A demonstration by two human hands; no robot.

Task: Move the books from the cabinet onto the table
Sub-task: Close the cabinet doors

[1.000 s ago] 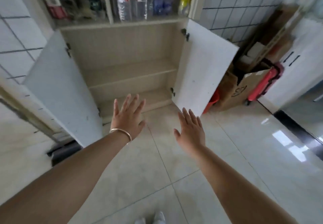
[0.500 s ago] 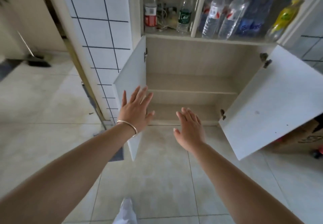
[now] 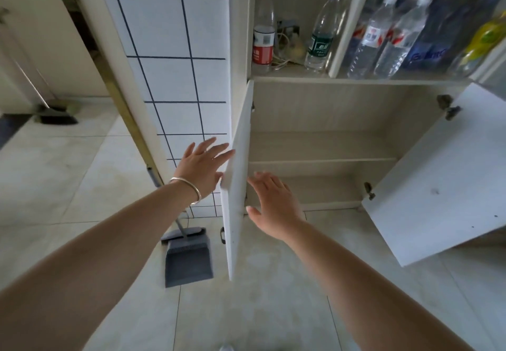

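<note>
Fingers on both hands are spread wide: left hand point(image 3: 201, 166) touches the left door point(image 3: 237, 175), right hand point(image 3: 273, 200) holds nothing. Cabinet point(image 3: 323, 146) shows two doors, no books visible.

The cabinet point(image 3: 323, 109) looks like pale wood-grain laminate inside, matt; its doors point(image 3: 438, 181) are smooth white board with dark metal hinges point(image 3: 449, 108). Floor tiles point(image 3: 82, 175) are glossy beige, the wall tiles point(image 3: 169, 24) smooth white. The bottles point(image 3: 380, 33) are clear plastic. The dustpan point(image 3: 189, 263) is matt grey plastic. The bangle point(image 3: 189, 189) is shiny metal.
</note>
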